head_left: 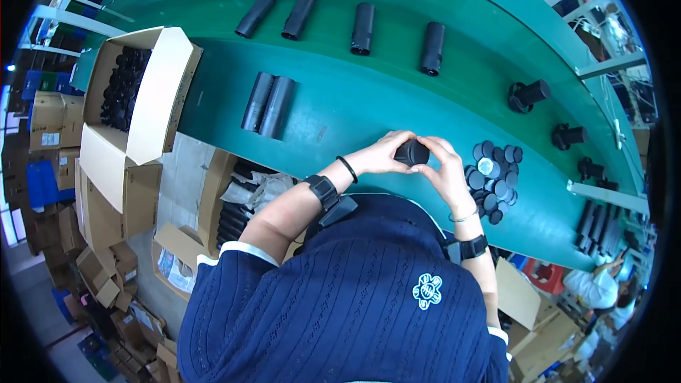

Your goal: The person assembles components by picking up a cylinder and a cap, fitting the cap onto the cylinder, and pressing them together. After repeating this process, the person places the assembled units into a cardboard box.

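Note:
Close in front of my body, both hands are wrapped round a black cylindrical piece (412, 152), seen end-on with its round dark top facing up. My left hand (385, 154) grips its left side. On the other side, the fingers and thumb of my right hand (445, 166) press against it. How long the piece is stays hidden from this angle. Just right of my right hand lies a loose spread of round black caps (501, 188), one with a pale, shiny face. Two black tubes (277, 106) lie side by side to the left of my hands.
Several black tubes (362, 29) lie spaced out on the green bench's (333, 117) far strip. Flanged black parts (529, 95) stand at the right, and more tubes (600, 227) lie beyond. An open carton (161, 99) of black parts sits left; another box (216, 202) is below the bench edge.

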A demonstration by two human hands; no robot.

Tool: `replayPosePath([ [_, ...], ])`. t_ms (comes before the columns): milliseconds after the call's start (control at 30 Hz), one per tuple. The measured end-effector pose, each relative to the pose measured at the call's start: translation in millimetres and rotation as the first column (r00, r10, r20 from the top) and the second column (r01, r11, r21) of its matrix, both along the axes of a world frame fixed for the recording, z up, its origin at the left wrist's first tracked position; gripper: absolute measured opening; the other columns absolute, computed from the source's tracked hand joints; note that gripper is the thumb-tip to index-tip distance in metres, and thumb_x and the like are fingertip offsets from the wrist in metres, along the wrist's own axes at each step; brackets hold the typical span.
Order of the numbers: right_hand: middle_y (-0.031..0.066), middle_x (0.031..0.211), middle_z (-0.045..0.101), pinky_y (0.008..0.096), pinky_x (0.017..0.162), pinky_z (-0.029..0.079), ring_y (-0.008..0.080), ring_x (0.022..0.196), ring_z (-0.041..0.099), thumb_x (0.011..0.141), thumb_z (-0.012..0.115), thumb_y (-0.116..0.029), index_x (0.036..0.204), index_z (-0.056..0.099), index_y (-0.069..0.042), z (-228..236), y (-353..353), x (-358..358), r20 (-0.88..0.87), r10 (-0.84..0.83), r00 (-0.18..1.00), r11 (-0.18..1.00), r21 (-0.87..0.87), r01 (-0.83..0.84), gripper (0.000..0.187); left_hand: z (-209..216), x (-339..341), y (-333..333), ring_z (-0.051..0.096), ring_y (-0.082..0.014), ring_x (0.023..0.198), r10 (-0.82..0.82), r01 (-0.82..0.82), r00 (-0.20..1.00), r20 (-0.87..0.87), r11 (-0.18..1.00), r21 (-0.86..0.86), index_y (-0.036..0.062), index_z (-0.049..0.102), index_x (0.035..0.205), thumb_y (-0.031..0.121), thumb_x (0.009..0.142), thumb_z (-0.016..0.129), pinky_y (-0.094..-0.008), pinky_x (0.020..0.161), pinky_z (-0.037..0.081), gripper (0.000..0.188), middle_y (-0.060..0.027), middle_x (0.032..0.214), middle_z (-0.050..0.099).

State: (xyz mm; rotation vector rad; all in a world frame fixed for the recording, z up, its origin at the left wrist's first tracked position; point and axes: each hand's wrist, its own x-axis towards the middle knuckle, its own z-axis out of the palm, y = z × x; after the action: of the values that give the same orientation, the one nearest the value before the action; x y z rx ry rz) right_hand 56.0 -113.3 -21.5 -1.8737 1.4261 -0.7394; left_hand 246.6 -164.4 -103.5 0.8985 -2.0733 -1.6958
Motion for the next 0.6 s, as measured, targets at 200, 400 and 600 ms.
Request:
replayPosePath([
  [200, 0.0143, 0.115, 0.062, 0.0399, 0.094, 0.048, 0.0326, 0.110, 0.058, 0.064, 0.082, -0.016, 0.119, 0.062, -0.005, -2, 0, 5, -0.019, -0.019, 1.000, 0.999, 0.025, 0.019, 0.060, -7, 0, 1, 0.049, -0.0313, 0.117, 0.003, -0.004, 0.998, -0.069, 1.000, -0.020, 0.0037, 0.042, 0.133, 0.025, 0.076, 0.078, -0.0398, 0.101, 0.040, 0.071, -0.0171, 0.123, 0.049],
  [400, 0.0144, 0.116, 0.063, 0.0380, 0.093, 0.049, 0.0317, 0.109, 0.059, 0.062, 0.083, -0.012, 0.117, 0.063, -0.003, -1, 0, 7, -0.024, -0.016, 1.000, 1.000, 0.024, 0.017, 0.059, -4, 3, -3, 0.048, -0.0364, 0.120, -0.010, 0.013, 0.999, -0.040, 0.997, 0.080, 0.0067, 0.045, 0.130, 0.031, 0.072, 0.078, -0.0456, 0.101, 0.039, 0.071, -0.0197, 0.124, 0.052],
  [600, 0.0148, 0.117, 0.061, 0.0390, 0.094, 0.048, 0.0330, 0.111, 0.058, 0.062, 0.083, -0.012, 0.117, 0.063, -0.003, -2, 1, 13, -0.122, 0.009, 0.992, 1.000, -0.010, -0.011, 0.059, -6, 8, -6, 0.046, -0.0303, 0.120, -0.058, 0.060, 0.997, -0.043, 0.996, 0.059, 0.0054, 0.044, 0.130, 0.023, 0.073, 0.075, -0.0402, 0.101, 0.039, 0.067, -0.0171, 0.123, 0.050],
])
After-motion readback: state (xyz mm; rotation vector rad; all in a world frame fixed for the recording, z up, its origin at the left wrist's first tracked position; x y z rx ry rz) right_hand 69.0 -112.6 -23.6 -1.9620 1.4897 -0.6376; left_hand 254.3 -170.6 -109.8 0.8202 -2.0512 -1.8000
